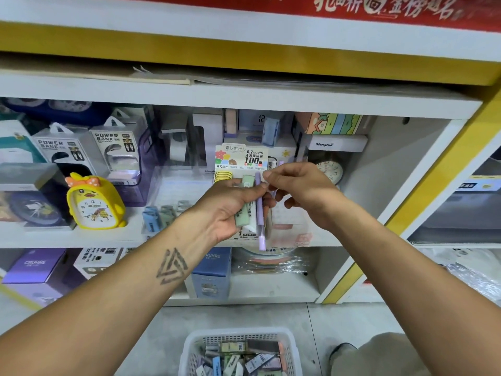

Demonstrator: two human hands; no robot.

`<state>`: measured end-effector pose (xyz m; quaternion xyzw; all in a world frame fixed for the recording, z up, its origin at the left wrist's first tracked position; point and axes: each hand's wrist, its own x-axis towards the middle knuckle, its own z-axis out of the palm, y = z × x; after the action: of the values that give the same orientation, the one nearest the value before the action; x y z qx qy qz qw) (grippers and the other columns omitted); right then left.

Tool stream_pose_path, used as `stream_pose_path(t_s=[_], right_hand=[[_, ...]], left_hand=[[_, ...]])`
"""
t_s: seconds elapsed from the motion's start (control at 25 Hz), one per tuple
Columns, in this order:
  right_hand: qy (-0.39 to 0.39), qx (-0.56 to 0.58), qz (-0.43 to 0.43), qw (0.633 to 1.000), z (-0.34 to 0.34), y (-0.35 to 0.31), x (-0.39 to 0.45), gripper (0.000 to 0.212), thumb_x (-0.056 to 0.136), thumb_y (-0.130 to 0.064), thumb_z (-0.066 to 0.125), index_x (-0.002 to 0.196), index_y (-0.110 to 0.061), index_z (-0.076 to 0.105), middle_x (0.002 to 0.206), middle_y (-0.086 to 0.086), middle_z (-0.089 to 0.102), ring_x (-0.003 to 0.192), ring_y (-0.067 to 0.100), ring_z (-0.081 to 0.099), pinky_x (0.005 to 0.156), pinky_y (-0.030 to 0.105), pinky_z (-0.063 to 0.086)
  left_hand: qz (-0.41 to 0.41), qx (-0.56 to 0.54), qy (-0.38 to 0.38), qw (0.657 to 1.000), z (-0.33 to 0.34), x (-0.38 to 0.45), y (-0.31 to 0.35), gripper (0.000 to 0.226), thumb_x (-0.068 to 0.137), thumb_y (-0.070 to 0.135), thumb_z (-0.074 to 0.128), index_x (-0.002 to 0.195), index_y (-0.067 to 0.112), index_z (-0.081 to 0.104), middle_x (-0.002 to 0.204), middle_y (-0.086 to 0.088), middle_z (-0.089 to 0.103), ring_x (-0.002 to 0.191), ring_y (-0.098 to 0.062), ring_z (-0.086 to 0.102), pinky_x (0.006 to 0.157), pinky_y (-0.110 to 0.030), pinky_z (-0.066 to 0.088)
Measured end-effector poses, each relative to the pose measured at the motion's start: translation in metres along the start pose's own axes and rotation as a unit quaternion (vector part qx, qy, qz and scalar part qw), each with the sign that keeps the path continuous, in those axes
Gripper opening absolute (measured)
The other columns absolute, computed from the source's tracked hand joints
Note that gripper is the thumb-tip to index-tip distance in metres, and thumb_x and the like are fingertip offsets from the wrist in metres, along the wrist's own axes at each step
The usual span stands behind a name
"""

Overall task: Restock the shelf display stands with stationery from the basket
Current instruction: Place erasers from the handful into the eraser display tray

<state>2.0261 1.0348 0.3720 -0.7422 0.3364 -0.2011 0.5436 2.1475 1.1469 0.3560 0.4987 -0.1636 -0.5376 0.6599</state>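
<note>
My left hand (230, 210) grips a small bundle of stationery: a pale green lead case (245, 210) and a purple pen (259, 213) that sticks out below the palm. My right hand (301, 191) pinches the top of the purple pen with thumb and fingers. Both hands are raised in front of the lead display stand (241, 158), whose printed card reads 0.7 mm HB 100. The white mesh basket (195, 346) sits on the floor below, holding several small stationery cases (244, 359).
A yellow duck alarm clock (93, 202) and power bank boxes (116, 147) stand on the shelf at left. Small blue and green cases (157, 215) sit in a clear tray. Boxes fill the lower shelf (211, 272). A yellow shelf post (417, 202) rises on the right. My knee (379, 354) is beside the basket.
</note>
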Motion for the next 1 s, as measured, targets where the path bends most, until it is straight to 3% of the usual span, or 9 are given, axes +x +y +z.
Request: stream_pose_path(t_s=[0.12,0.24,0.36,0.52,0.6,0.76,0.84,0.92,1.0], right_hand=[[-0.067,-0.037,0.023,0.997,-0.006,0.0,-0.006,0.036,0.084,-0.038,0.079,0.095,-0.006,0.065,0.083,0.01,0.077,0.068,0.02,0.07,0.055,0.027,0.049],[-0.147,-0.044,0.022,0.988,-0.008,0.002,-0.015,0.025,0.08,-0.005,0.081,0.097,-0.002,0.063,0.085,0.025,0.074,0.069,0.028,0.072,0.057,0.027,0.053],[-0.047,-0.011,-0.001,0.999,-0.016,-0.003,-0.013,0.014,0.083,0.008,0.072,0.095,0.002,0.07,0.083,0.024,0.073,0.063,0.023,0.067,0.062,0.028,0.054],[0.088,0.154,-0.037,0.983,-0.032,-0.007,-0.005,0.01,0.091,0.005,0.064,0.096,0.0,0.072,0.083,0.016,0.067,0.067,0.018,0.061,0.065,0.024,0.052],[0.141,0.175,-0.063,0.972,-0.036,-0.007,-0.003,0.013,0.092,0.006,0.063,0.099,-0.001,0.071,0.084,0.014,0.067,0.07,0.019,0.061,0.071,0.026,0.055],[0.266,0.081,-0.132,0.951,-0.045,-0.009,-0.001,0.014,0.09,0.003,0.064,0.101,-0.005,0.066,0.087,0.024,0.069,0.071,0.026,0.066,0.069,0.035,0.06],[0.278,-0.009,-0.171,0.945,-0.045,-0.006,0.001,0.013,0.09,-0.001,0.065,0.1,-0.008,0.067,0.086,0.021,0.07,0.075,0.028,0.069,0.072,0.042,0.06],[0.262,-0.141,-0.217,0.93,-0.037,-0.001,0.0,0.012,0.09,-0.006,0.066,0.1,-0.01,0.072,0.084,0.006,0.071,0.077,0.022,0.068,0.075,0.038,0.058],[0.268,-0.158,-0.253,0.916,-0.027,0.002,0.001,0.012,0.092,-0.009,0.066,0.101,-0.01,0.074,0.086,0.005,0.071,0.079,0.022,0.067,0.077,0.037,0.057]], left_hand=[[0.019,-0.091,0.05,0.994,-0.005,0.007,0.006,0.019,0.089,-0.001,0.064,0.108,-0.003,0.059,0.089,-0.024,0.071,0.079,-0.032,0.074,0.067,-0.046,0.062],[0.051,-0.144,0.068,0.986,-0.008,0.011,0.01,0.012,0.092,-0.002,0.06,0.104,-0.002,0.058,0.095,-0.028,0.07,0.087,-0.037,0.073,0.069,-0.05,0.061],[0.048,-0.157,0.076,0.983,-0.01,0.012,0.01,0.012,0.092,-0.002,0.061,0.103,0.001,0.056,0.101,-0.031,0.069,0.087,-0.039,0.073,0.07,-0.053,0.06],[-0.004,-0.11,0.051,0.993,-0.01,0.01,0.005,0.011,0.088,-0.004,0.063,0.094,0.005,0.062,0.081,-0.022,0.071,0.07,-0.029,0.073,0.06,-0.039,0.06],[-0.025,-0.084,0.044,0.995,-0.007,0.01,0.002,0.014,0.089,-0.005,0.062,0.099,0.004,0.061,0.077,-0.02,0.071,0.068,-0.026,0.072,0.058,-0.036,0.06],[-0.047,-0.093,0.05,0.993,-0.007,0.011,0.002,0.02,0.088,-0.012,0.053,0.105,-0.003,0.055,0.078,-0.024,0.071,0.071,-0.029,0.072,0.061,-0.038,0.061],[-0.048,-0.095,0.041,0.994,-0.007,0.011,0.001,0.024,0.086,-0.015,0.046,0.104,-0.001,0.053,0.08,-0.025,0.071,0.072,-0.031,0.072,0.065,-0.041,0.062],[-0.047,-0.095,0.03,0.994,-0.007,0.012,-0.001,0.028,0.086,-0.015,0.045,0.109,0.001,0.05,0.091,-0.026,0.073,0.079,-0.032,0.074,0.069,-0.043,0.062],[-0.046,-0.092,0.023,0.994,-0.009,0.013,-0.001,0.031,0.088,-0.014,0.048,0.113,0.004,0.048,0.101,-0.026,0.072,0.088,-0.032,0.074,0.07,-0.046,0.061]])
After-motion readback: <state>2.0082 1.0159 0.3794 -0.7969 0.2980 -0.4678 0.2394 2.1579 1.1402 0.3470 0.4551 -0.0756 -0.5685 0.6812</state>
